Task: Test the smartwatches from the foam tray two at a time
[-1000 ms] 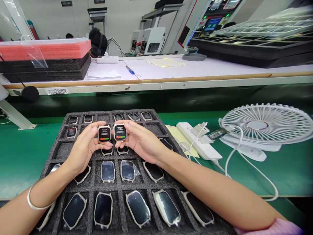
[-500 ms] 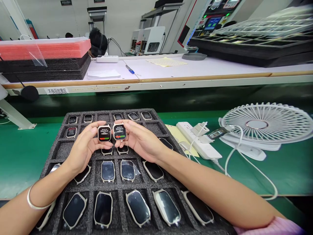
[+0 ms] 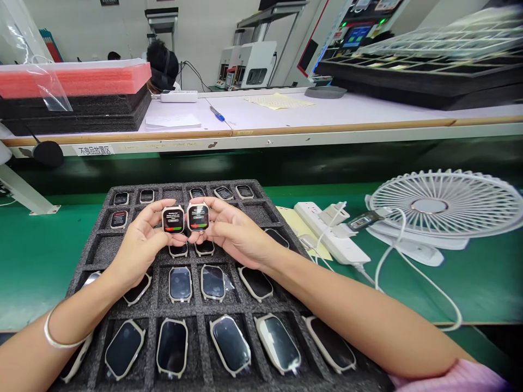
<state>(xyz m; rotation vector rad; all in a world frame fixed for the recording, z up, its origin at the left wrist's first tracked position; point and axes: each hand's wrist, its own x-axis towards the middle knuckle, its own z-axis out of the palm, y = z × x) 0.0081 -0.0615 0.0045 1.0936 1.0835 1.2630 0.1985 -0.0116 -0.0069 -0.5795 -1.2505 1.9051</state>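
A smooth green bench carries a grainy dark foam tray with squarish pockets. Above it, the glassy, round-cornered left watch sits within the left grip; the matching, pale-rimmed right watch sits just beside it, within the right grip. Each grip is closed to its watch's width, fingers and thumb holding the edges.

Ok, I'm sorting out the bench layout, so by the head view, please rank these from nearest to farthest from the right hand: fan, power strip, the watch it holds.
From the right hand:
1. Watch: in its grip, above the foam tray.
2. Power strip: right of the tray.
3. Fan: farther right, past the strip.
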